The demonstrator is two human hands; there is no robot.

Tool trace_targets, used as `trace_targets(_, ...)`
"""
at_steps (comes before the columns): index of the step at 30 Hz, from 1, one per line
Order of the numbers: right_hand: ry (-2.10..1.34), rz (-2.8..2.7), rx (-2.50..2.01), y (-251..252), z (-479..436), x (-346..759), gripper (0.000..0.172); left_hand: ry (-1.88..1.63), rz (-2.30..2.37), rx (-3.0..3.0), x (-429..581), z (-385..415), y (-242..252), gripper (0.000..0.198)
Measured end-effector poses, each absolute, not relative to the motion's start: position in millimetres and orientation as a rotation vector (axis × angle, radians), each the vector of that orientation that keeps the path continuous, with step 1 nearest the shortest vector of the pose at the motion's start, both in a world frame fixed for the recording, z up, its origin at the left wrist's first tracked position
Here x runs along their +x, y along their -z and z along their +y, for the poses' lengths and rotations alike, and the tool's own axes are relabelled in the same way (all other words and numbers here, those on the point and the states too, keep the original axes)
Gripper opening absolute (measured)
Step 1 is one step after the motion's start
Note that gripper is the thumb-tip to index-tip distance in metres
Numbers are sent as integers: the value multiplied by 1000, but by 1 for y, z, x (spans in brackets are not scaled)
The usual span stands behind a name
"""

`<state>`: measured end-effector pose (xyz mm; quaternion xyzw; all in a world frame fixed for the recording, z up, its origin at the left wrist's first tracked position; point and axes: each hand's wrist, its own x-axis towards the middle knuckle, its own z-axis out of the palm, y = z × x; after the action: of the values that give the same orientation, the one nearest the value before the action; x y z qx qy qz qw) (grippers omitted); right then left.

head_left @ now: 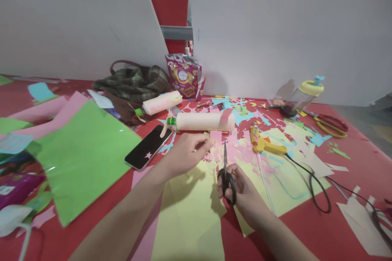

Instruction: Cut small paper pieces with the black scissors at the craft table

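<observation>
My right hand (240, 183) holds black-handled scissors (226, 171), fingers in the loops and blades upright, looking nearly closed. My left hand (186, 153) is to their left, thumb and forefinger pinched together; whatever is between the fingertips is too small to make out. Below both hands lie yellow paper sheets (190, 212). Just beyond the left hand, a bottle wrapped in cream paper (199, 122) lies on its side with a green cap. Pink paper scraps (216, 136) lie around the scissor tips.
A phone (147, 149) and green sheets (88, 163) lie left. To the right are a yellow glue gun (269, 147) with a black cord, a clear container (301, 96) and red-and-yellow-handled scissors (330, 124). A snack bag (183, 75) and plaid bag (134, 83) stand behind.
</observation>
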<state>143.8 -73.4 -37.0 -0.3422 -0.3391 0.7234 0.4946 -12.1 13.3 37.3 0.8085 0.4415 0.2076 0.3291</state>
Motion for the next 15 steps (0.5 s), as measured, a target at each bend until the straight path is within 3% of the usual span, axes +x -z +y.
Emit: trace_targets(15,-1801,-1004,-777,37,-78,148,56,-468,1125,2216,-8,8,-39,31)
